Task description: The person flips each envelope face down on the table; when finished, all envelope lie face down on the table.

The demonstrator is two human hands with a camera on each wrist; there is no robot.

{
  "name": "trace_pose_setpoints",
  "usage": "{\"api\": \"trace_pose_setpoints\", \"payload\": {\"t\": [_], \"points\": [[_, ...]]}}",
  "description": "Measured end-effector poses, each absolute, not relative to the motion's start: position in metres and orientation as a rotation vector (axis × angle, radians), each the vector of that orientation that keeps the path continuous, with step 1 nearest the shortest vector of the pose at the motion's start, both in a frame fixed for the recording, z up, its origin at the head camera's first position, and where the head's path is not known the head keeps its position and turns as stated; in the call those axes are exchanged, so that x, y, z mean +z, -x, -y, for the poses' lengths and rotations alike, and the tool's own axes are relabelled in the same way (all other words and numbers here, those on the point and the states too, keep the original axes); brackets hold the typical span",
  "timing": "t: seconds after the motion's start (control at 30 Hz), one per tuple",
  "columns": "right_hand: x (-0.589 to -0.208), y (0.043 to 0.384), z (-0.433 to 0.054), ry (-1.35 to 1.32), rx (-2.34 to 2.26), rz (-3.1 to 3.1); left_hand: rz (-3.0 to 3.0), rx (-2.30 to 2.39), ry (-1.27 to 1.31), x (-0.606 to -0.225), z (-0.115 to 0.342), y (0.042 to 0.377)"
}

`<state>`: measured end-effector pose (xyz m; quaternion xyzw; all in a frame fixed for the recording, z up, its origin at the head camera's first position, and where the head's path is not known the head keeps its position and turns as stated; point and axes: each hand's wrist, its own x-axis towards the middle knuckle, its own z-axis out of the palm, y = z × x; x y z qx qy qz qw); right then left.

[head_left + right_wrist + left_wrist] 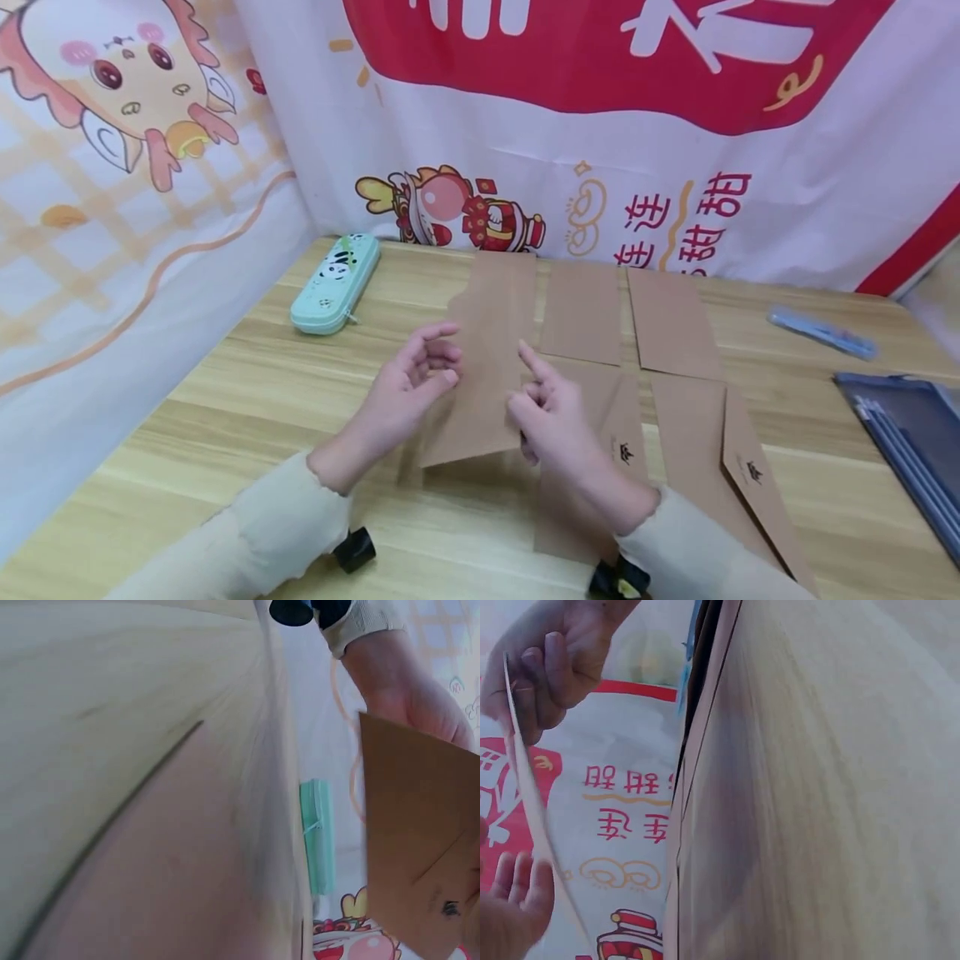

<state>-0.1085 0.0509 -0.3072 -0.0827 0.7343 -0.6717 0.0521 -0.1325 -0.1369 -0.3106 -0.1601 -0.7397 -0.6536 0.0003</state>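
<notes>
Above the wooden table (225, 425), the right hand (553, 417) pinches a brown envelope (483, 392) beside the relaxed left hand (397, 383), apparently positioning it, with level support likely needed next.

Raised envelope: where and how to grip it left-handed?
Probably pinch the envelope by its left edge, from the left: it is thin and tilted off the table, the left hand is beside that edge, and the right hand holds the other side.
</notes>
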Motion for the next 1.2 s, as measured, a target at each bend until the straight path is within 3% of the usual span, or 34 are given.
{"api": "trace_pose_setpoints", "payload": {"t": [0.3, 0.7, 1.2], "points": [[-0.316, 0.105, -0.069, 0.429, -2.127, -2.178, 2.148, -2.301, -0.014, -0.317, 0.154, 0.138], [-0.324, 0.107, -0.079, 0.435, -2.02, -1.951, 2.151, -2.41, 0.042, -0.325, 0.157, 0.137], [-0.338, 0.102, -0.066, 0.167, -1.532, -1.971, 2.798, -2.085, 0.176, -0.337, 0.174, 0.128]]}}
